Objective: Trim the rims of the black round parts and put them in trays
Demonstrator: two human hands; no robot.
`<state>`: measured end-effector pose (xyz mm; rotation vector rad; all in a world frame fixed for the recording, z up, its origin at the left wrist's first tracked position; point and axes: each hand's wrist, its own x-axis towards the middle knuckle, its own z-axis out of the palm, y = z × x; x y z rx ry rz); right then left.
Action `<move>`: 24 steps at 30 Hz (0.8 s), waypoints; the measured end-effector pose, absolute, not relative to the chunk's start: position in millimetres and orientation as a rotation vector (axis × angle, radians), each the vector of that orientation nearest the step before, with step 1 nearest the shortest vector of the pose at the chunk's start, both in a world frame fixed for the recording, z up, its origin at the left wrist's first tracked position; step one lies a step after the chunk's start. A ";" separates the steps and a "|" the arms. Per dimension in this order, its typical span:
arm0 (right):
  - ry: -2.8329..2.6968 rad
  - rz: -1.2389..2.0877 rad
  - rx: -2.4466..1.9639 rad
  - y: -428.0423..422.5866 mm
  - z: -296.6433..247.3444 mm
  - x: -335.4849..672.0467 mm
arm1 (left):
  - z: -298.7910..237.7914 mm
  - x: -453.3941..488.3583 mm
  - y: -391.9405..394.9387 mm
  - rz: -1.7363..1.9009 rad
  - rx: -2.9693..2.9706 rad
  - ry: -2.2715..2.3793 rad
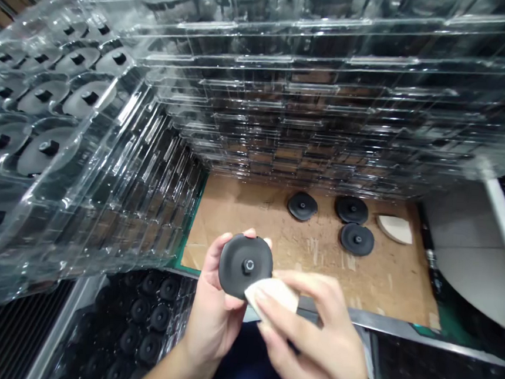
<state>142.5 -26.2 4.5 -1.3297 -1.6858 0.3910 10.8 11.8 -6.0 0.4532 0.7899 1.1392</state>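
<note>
A black rounded disc (234, 264) with a short stub at its centre is gripped by its rim in my left hand (212, 321), stub side toward me. My right hand (323, 337) pinches a cream-white pad (281, 295) between thumb and fingers. The pad's tip meets the disc's lower right edge, or lies just in front of it. Beyond my hands, three similar discs, a single one (302, 206) and a pair (356, 240), lie stub up on a brown cardboard sheet (242, 209). A second cream wedge-shaped pad (396, 229) rests to their right.
Tall stacks of transparent plastic trays (288, 89) wall in the back. More stacked trays (114, 201) rise on the left, their top pockets holding discs (46, 98). Below left sits another tray of black discs (150, 348). A metal edge (390, 331) runs along the table front.
</note>
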 end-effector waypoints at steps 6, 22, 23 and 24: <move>-1.589 0.347 -1.362 -25.7 0.3 138.2 | -6.4 10.6 10.3 1.175 0.468 0.798; -1.616 0.265 -1.426 -9.2 2.8 149.8 | -3.9 11.6 10.0 1.097 0.344 0.893; -1.637 0.276 -1.393 -10.2 5.2 146.9 | -2.8 11.8 10.0 1.089 0.334 0.898; -1.662 0.292 -1.359 -11.8 7.1 143.4 | -2.1 11.8 9.8 1.081 0.327 0.906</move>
